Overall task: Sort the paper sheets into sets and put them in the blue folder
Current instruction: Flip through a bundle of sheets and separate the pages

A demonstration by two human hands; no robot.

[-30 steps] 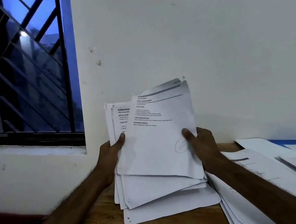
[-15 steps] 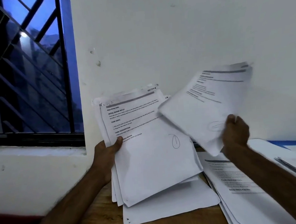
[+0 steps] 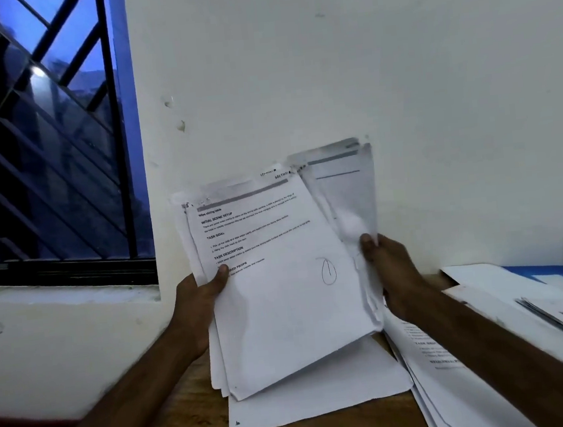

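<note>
Paper sheets (image 3: 281, 299), long axis leaning toward 1 o'clock, headings uppermost; pinched at 9 o'clock edge by left hand (image 3: 199, 300), gripped at 3 o'clock by right hand (image 3: 394, 271).

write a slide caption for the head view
Left hand and right hand hold a stack of printed sheets above a wooden table, blue folder at right.

Sheets (image 3: 290, 319) between left hand (image 3: 200, 305), right hand (image 3: 393, 271)
</note>
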